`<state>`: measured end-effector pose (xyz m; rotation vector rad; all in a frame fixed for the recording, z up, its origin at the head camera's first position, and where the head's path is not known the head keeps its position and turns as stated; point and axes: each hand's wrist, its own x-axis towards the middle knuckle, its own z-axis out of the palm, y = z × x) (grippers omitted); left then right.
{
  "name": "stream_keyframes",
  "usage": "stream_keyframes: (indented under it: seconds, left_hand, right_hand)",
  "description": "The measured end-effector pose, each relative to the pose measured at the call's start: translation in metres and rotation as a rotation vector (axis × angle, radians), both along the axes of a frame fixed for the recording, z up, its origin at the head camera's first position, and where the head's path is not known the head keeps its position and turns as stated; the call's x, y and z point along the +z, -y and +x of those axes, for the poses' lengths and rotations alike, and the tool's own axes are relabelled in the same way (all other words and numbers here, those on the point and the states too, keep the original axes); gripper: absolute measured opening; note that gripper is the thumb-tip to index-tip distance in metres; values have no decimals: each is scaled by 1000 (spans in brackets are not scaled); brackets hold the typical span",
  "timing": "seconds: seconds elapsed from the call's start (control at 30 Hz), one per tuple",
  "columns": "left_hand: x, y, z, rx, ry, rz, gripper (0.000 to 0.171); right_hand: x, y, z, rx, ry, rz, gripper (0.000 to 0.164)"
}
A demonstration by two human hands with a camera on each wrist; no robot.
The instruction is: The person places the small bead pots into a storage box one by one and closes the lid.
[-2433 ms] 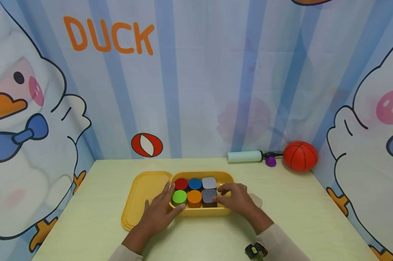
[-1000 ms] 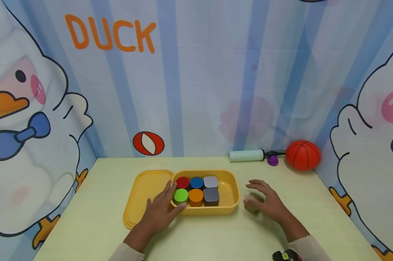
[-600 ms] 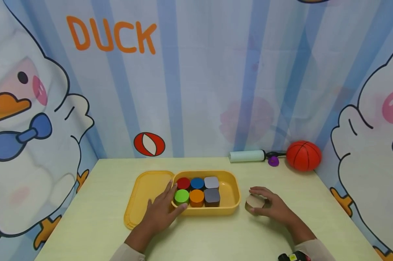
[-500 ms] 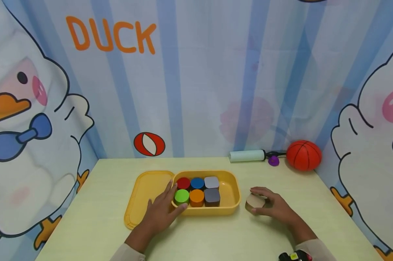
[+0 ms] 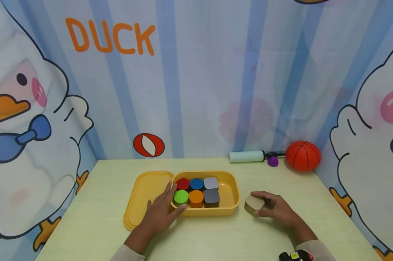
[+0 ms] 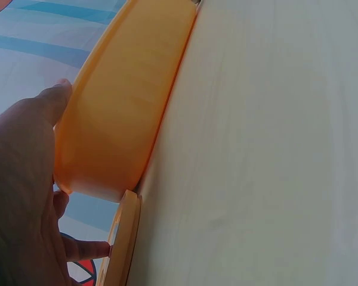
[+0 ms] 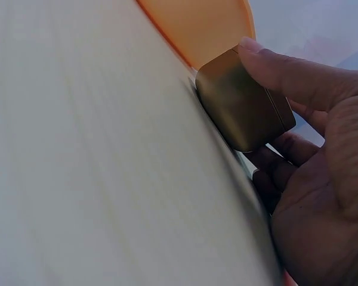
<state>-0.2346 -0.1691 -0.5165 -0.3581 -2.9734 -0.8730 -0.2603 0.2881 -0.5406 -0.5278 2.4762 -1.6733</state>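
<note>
A yellow plastic box [image 5: 227, 190] stands mid-table, holding several small round and square-cornered containers at its left and middle. Among these are a green one [image 5: 181, 197], an orange one [image 5: 196, 198] and a dark grey one [image 5: 211, 197]. My left hand [image 5: 160, 214] is spread with fairly straight fingers against the box's left end, the thumb touching its rim in the left wrist view. To the right of the box, my right hand [image 5: 276, 208] pinches a small beige lidded box [image 5: 254, 203] between thumb and fingers. In the right wrist view a lid seam shows, and it sits close over the table.
The yellow lid [image 5: 144, 199] lies flat at the left, its edge against the box. Along the back are a pale hand pump [image 5: 246, 156], a small purple piece [image 5: 273, 161] and a red basketball [image 5: 303, 156]. A printed duck curtain [image 5: 196, 79] hangs behind.
My right hand has left the dark grey container in the yellow box, moved right, and taken hold of the beige lidded box. It has turned slightly. The left hand stays put.
</note>
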Motion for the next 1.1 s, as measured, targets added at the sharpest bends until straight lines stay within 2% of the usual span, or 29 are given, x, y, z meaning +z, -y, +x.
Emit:
stream_keyframes:
  seconds: [0.33, 0.8, 1.1]
  left_hand:
    - [-1, 1, 0, 6, 12, 3, 90]
    - [-1, 0, -2, 2, -2, 1, 90]
    - [0, 0, 0, 2, 10, 3, 90]
  right_hand:
    - [2, 2, 0, -16, 12, 18, 69]
    - [1, -1, -1, 25, 3, -7, 72]
    - [0, 1, 1, -19, -27, 23, 67]
